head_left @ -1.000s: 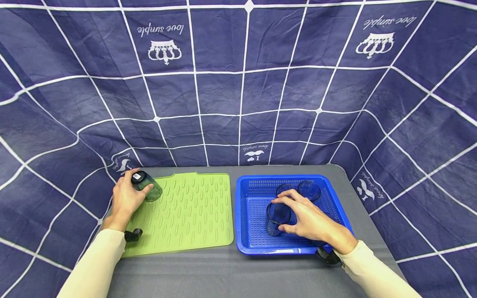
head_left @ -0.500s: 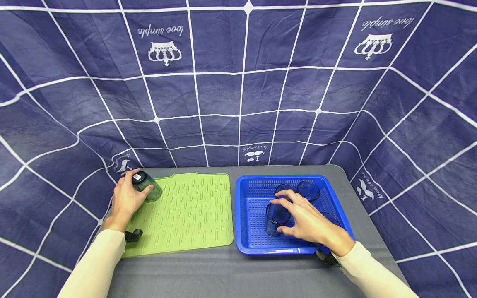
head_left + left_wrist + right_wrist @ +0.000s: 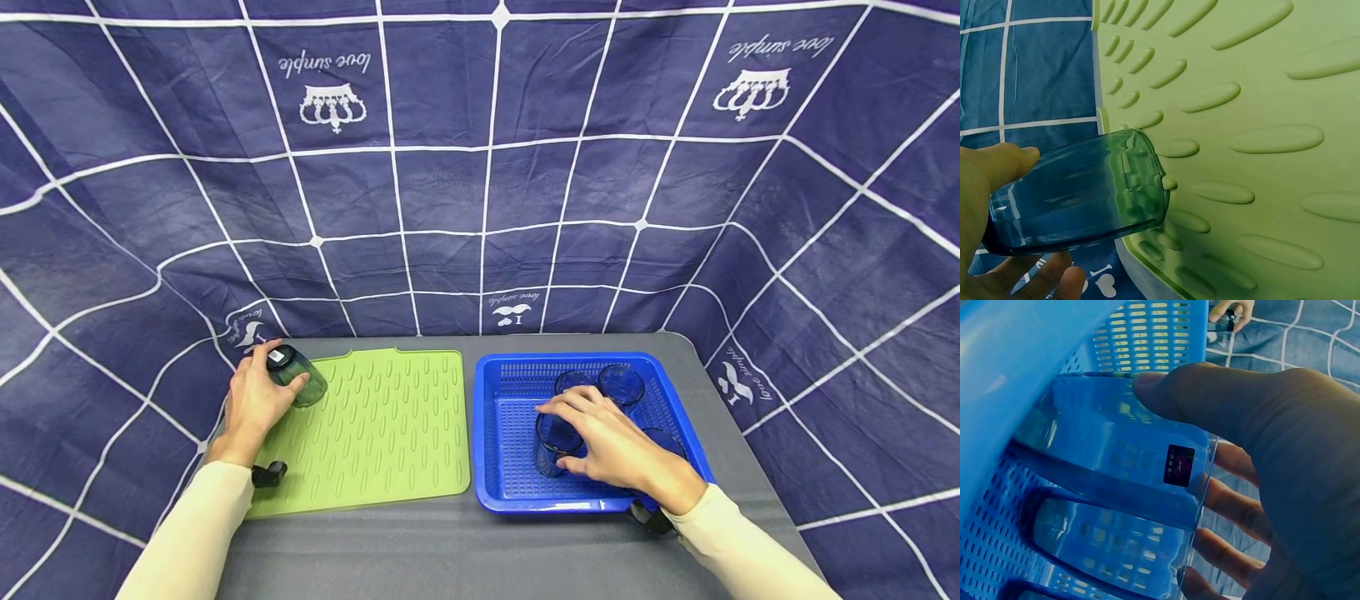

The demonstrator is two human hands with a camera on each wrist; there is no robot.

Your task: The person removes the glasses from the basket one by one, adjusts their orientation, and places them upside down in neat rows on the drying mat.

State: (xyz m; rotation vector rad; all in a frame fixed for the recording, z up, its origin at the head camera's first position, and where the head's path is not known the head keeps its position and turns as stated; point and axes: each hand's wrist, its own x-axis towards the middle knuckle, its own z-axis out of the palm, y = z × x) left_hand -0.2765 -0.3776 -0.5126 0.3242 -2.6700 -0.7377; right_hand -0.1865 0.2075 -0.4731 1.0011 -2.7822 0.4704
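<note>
Your left hand (image 3: pixel 255 404) is wrapped round a blue-green glass (image 3: pixel 296 375) at the lower left of the frame, thumb on one side and fingers on the other, holding it tilted over the far left corner of the green mat (image 3: pixel 382 425). In the left wrist view the glass (image 3: pixel 1079 197) has its rim turned toward the ribbed mat (image 3: pixel 1260 125), close above it, though whether it touches I cannot tell. So that one looks nearly set down, not yet standing.

Move right and your right hand (image 3: pixel 611 446) is down in the blue basket (image 3: pixel 495 500), fingers curled round a blue glass (image 3: pixel 555 442) near the basket's front left. In the right wrist view your thumb presses one wall of this glass (image 3: pixel 1122 456) and your fingers (image 3: pixel 1235 512) show through from behind: a firm hold, the glass not yet clear of the basket.

By my reckoning the job is at its start: no glass stands on the mat, one is arriving, one is being gripped. Left over in the basket are at least two more glasses (image 3: pixel 621 383) toward the back, and what looks like another just right of your hand, half hidden.

In the way: the basket's raised wall and the neighbouring glasses, close beside the one you grip. Both lie on the grey table (image 3: pixel 450 550), with the blue checked cloth (image 3: pixel 480 167) hung behind.
</note>
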